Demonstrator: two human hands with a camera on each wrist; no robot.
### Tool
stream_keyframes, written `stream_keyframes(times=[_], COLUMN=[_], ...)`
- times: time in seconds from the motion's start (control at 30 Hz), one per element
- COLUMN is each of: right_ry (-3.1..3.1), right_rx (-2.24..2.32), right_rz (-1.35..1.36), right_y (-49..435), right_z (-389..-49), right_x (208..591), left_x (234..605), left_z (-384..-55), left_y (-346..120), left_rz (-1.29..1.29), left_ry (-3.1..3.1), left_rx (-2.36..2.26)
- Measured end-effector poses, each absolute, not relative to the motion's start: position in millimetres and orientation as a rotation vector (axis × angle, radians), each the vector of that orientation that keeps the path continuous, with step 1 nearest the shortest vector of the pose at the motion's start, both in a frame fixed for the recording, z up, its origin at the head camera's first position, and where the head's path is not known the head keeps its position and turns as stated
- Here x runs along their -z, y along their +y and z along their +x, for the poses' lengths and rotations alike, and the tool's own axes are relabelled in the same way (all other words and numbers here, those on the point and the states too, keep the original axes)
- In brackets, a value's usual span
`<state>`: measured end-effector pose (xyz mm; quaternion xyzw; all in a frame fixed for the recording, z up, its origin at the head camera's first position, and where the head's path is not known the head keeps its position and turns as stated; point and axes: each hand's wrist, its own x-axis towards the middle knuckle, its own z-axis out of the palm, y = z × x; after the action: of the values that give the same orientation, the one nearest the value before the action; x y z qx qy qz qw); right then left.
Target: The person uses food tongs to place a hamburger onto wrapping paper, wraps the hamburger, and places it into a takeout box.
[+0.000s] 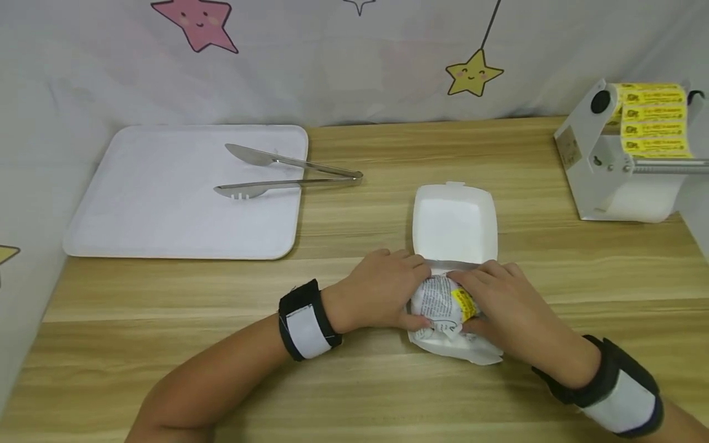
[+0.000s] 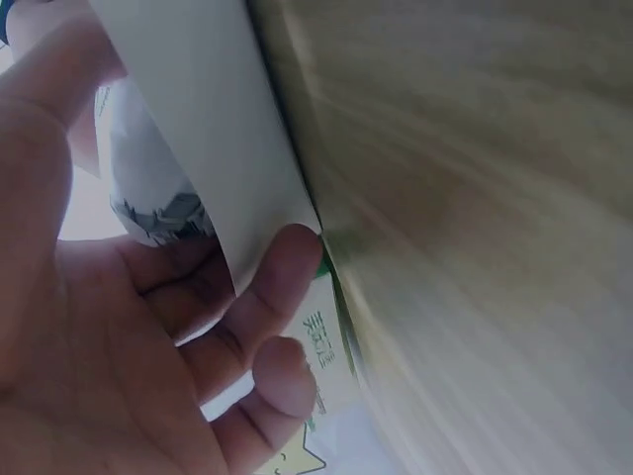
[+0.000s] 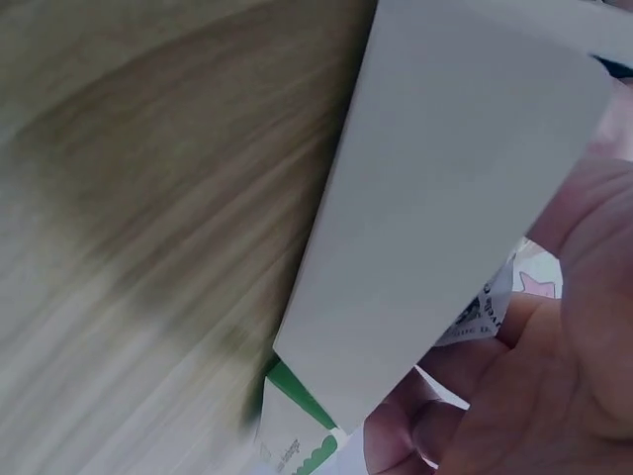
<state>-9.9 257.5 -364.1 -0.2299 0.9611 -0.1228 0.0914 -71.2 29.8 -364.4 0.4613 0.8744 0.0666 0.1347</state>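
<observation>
A paper-wrapped burger point(image 1: 437, 301), round and printed with dark lettering, sits in the lower half of a white clamshell box point(image 1: 455, 221) whose lid lies open toward the back. A yellow label point(image 1: 465, 304) is stuck on its right side. My left hand point(image 1: 382, 289) holds the burger from the left, thumb at the front and fingers at the back. From the other side my right hand point(image 1: 509, 307) grips it the same way. In the left wrist view, some fingers point(image 2: 287, 262) reach outside the box wall point(image 2: 213, 129). The box's side point(image 3: 435, 218) hides much of the wrapper in the right wrist view.
At the back left lies a white tray point(image 1: 166, 197), with metal tongs point(image 1: 332, 175) resting across its right edge. A label dispenser point(image 1: 620, 160) with a roll of yellow labels point(image 1: 653, 120) stands at the back right. Behind the wooden table point(image 1: 354, 394) hangs a star-patterned cloth point(image 1: 332, 67).
</observation>
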Motion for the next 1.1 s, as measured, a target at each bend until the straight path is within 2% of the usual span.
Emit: stream_keyframes(times=[0.33,0.47,0.53,0.63,0.77,0.93,1.1], right_ry=[2.777,2.791,2.852,2.883,2.703,2.441,2.476], right_rx=[0.544,0.655,0.771,0.967,1.036,1.102,1.304], right_rz=[-0.759,-0.801,-0.703,-0.383,-0.001,0.074,0.048], right_y=[278.3,289.4,295.2,305.2,312.2,310.6,313.4], right_z=[-8.7,-13.2,-16.9,-28.9,-49.0,-60.0,-57.3], right_x=[361.1,354.6,348.6,344.0,350.4,353.5,345.1], left_x=[362.7,358.8,356.8,355.6,358.0,360.1,354.5], left_z=[-68.1,-75.1,-81.4,-92.7,-103.0,-106.6,-105.5], left_y=[17.3,13.3,12.1,10.8,11.9,19.5,18.6], left_rz=[1.273,1.034,0.846,0.563,0.366,0.369,0.358], left_ry=[2.527,2.458,2.419,2.312,2.163,2.043,2.073], left_rx=[-0.476,-0.838,-1.030,-1.233,-1.280,-1.368,-1.521])
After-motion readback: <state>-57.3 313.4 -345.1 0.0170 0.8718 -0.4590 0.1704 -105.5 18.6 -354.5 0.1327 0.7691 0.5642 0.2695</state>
